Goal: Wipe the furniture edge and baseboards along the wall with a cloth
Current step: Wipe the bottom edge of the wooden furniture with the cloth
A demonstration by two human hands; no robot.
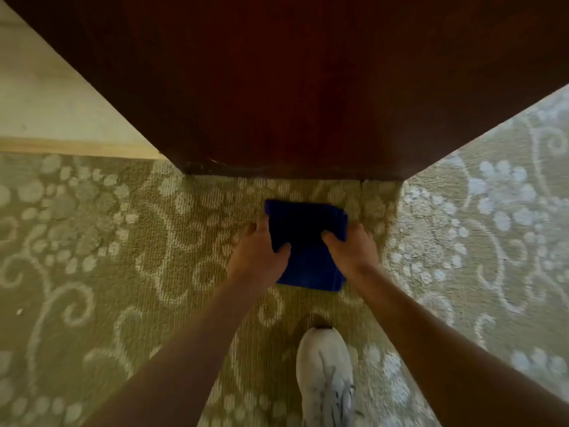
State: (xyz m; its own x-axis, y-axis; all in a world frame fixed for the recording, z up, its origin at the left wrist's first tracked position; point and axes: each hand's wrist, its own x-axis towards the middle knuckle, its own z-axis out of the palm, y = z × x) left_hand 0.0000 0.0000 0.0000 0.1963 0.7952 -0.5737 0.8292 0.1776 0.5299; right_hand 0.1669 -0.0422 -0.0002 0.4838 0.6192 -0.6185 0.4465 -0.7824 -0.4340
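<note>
patterned carpet (92, 241) fills floor, pale floral swirls on olive. dark wooden furniture (292, 87) towers ahead, base meeting carpet. cream wall (46, 97) at left with pale baseboard (77, 147) along bottom. white sneaker (326, 377) below (toe pointing at furniture). blue cloth (308, 241) held flat above carpet, short of furniture base. left hand (261, 251) grips cloth's left edge, right hand (354, 251) grips right edge, thumbs on top.

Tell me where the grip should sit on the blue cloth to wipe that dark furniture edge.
Probably keep the blue cloth folded flat and grip its two side edges from above, as the left hand and right hand do, leaving the far edge free toward the dark furniture.
</note>
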